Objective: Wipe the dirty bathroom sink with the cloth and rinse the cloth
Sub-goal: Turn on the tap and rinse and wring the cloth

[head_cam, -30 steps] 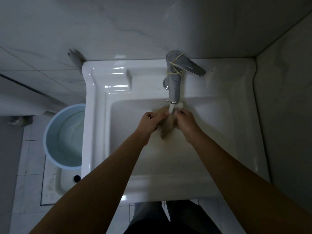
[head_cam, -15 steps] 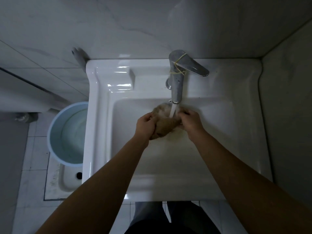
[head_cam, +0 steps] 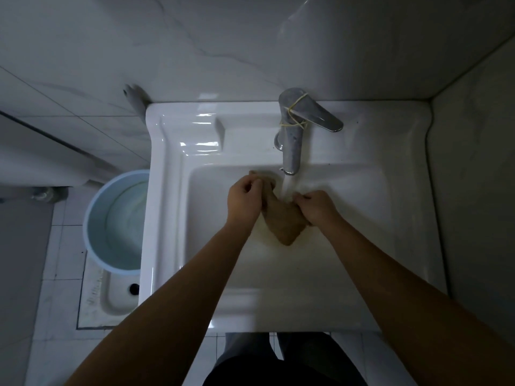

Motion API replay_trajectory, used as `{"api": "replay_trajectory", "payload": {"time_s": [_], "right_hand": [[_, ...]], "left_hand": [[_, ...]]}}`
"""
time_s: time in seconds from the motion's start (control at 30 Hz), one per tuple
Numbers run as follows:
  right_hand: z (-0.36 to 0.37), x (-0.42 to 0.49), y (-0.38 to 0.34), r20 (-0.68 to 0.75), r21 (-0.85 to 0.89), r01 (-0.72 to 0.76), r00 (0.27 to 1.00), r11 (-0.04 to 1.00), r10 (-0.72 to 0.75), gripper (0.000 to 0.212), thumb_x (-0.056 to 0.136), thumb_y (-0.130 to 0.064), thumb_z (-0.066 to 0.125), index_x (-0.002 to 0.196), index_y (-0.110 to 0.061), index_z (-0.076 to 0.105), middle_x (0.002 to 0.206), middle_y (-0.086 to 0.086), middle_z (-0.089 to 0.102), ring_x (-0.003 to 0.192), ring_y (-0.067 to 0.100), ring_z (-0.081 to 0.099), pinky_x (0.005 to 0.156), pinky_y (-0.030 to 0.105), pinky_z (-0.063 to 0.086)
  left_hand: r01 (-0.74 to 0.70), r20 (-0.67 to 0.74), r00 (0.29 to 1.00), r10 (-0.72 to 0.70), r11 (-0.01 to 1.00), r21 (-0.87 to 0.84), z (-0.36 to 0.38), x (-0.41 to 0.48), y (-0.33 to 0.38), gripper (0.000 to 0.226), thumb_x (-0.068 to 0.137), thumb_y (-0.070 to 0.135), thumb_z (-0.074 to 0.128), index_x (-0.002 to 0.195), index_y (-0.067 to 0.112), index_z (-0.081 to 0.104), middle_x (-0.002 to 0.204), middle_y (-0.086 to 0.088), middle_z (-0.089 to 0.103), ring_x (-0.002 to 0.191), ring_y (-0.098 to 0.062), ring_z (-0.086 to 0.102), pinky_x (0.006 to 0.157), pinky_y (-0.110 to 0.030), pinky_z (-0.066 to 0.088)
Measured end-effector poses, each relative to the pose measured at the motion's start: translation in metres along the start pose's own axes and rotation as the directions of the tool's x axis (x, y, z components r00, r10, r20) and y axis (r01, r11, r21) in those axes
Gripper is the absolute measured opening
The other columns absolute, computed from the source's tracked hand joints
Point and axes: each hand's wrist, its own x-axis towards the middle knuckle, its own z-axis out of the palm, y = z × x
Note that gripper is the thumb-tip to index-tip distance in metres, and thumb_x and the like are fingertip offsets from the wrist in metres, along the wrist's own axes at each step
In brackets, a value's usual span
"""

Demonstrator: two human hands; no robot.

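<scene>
A wet brown cloth [head_cam: 282, 218] hangs stretched between both hands over the basin of the white sink [head_cam: 167, 218]. My left hand [head_cam: 243, 200] grips its upper left end. My right hand [head_cam: 317, 206] grips its right edge. Water runs from the chrome tap [head_cam: 292, 146] and lands on the cloth between the hands. The cloth's lower corner droops toward the basin floor, where the water looks murky.
The tap's lever [head_cam: 320, 117] points right and has a yellow rubber band around it. A light blue bucket [head_cam: 117, 221] stands on the floor left of the sink. Tiled walls close in behind and on the right.
The hands have moved apart, pulling the bunched cloth open under the running water. The cloth now hangs lower between them.
</scene>
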Motion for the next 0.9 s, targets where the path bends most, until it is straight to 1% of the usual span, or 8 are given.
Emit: {"api": "replay_trajectory", "payload": {"time_s": [0.13, 0.27, 0.33, 0.47, 0.6, 0.77, 0.83, 0.9], "right_hand": [[-0.005, -0.004, -0.006, 0.211, 0.392, -0.222, 0.966, 0.893, 0.148, 0.040, 0.095, -0.043, 0.061, 0.071, -0.011, 0.056, 0.048, -0.001, 0.036, 0.039, 0.012, 0.031, 0.038, 0.018, 0.024], [-0.001, -0.007, -0.007, 0.339, 0.461, -0.292, 0.931, 0.838, 0.138, 0.027, 0.093, -0.032, 0.066, 0.072, -0.016, 0.063, 0.048, -0.001, 0.044, 0.041, 0.010, 0.033, 0.037, 0.018, 0.026], [0.000, -0.009, -0.010, 0.362, 0.515, -0.303, 0.925, 0.802, 0.117, 0.015, 0.093, -0.020, 0.065, 0.078, -0.016, 0.067, 0.058, 0.001, 0.052, 0.047, 0.010, 0.042, 0.042, 0.021, 0.034], [0.005, -0.009, -0.013, 0.171, 0.547, -0.051, 0.984, 0.836, -0.052, 0.008, 0.090, -0.009, 0.065, 0.087, -0.012, 0.072, 0.075, 0.009, 0.062, 0.064, 0.019, 0.054, 0.060, 0.029, 0.044], [0.011, -0.012, -0.026, -0.042, 0.299, 0.263, 0.964, 0.917, -0.263, 0.012, 0.082, -0.025, 0.075, 0.090, -0.016, 0.075, 0.082, 0.001, 0.077, 0.075, 0.016, 0.072, 0.068, 0.032, 0.057], [0.011, 0.004, -0.029, -0.068, 0.277, 0.249, 0.968, 0.928, -0.240, 0.023, 0.082, -0.017, 0.059, 0.101, -0.016, 0.072, 0.096, 0.007, 0.075, 0.089, 0.028, 0.071, 0.071, 0.036, 0.058], [0.017, 0.009, -0.024, -0.017, 0.327, 0.145, 0.989, 0.934, -0.148, 0.029, 0.090, -0.010, 0.052, 0.115, -0.015, 0.067, 0.106, 0.008, 0.071, 0.090, 0.028, 0.069, 0.055, 0.025, 0.053], [0.027, 0.011, -0.020, 0.123, 0.426, -0.060, 0.992, 0.903, 0.008, 0.025, 0.095, -0.020, 0.054, 0.117, -0.016, 0.066, 0.108, 0.006, 0.071, 0.090, 0.023, 0.068, 0.057, 0.020, 0.054]], "left_hand": [[0.378, 0.225, 0.922, -0.314, 0.856, -0.353, -0.007, 0.012, 0.006, 0.027, 0.093, 0.022, 0.067, 0.116, 0.009, 0.069, 0.113, -0.016, 0.071, 0.102, -0.029, 0.068, 0.080, -0.042, 0.062], [0.400, 0.338, 0.897, -0.286, 0.851, -0.340, -0.007, 0.020, -0.002, 0.041, 0.091, 0.000, 0.064, 0.132, -0.003, 0.058, 0.116, -0.025, 0.068, 0.101, -0.035, 0.068, 0.071, -0.035, 0.061], [0.415, 0.343, 0.888, -0.306, 0.856, -0.310, -0.006, 0.019, -0.007, 0.056, 0.088, -0.004, 0.066, 0.140, 0.008, 0.049, 0.123, -0.022, 0.066, 0.107, -0.035, 0.066, 0.079, -0.037, 0.059], [0.174, 0.376, 0.904, -0.203, 0.979, 0.110, -0.005, 0.002, -0.012, 0.070, 0.084, 0.017, 0.080, 0.144, 0.020, 0.044, 0.121, -0.004, 0.064, 0.100, -0.017, 0.065, 0.086, -0.026, 0.055], [-0.110, 0.240, 0.971, 0.014, 0.914, 0.391, 0.007, -0.010, -0.022, 0.041, 0.078, 0.047, 0.072, 0.104, 0.017, 0.064, 0.086, 0.004, 0.067, 0.082, -0.021, 0.066, 0.076, -0.038, 0.057], [-0.006, 0.158, 0.987, -0.015, 0.991, 0.133, 0.007, -0.006, -0.014, 0.041, 0.101, 0.041, 0.049, 0.092, 0.008, 0.071, 0.085, -0.013, 0.074, 0.083, -0.033, 0.070, 0.080, -0.051, 0.060], [0.117, 0.199, 0.974, -0.105, 0.992, -0.051, 0.004, -0.003, -0.007, 0.039, 0.102, 0.037, 0.051, 0.097, 0.006, 0.074, 0.094, -0.017, 0.076, 0.086, -0.031, 0.073, 0.080, -0.042, 0.062], [0.196, 0.218, 0.961, -0.168, 0.974, -0.112, 0.001, 0.000, -0.006, 0.032, 0.100, 0.026, 0.051, 0.101, 0.006, 0.075, 0.101, -0.020, 0.075, 0.088, -0.031, 0.069, 0.081, -0.041, 0.059]]}}
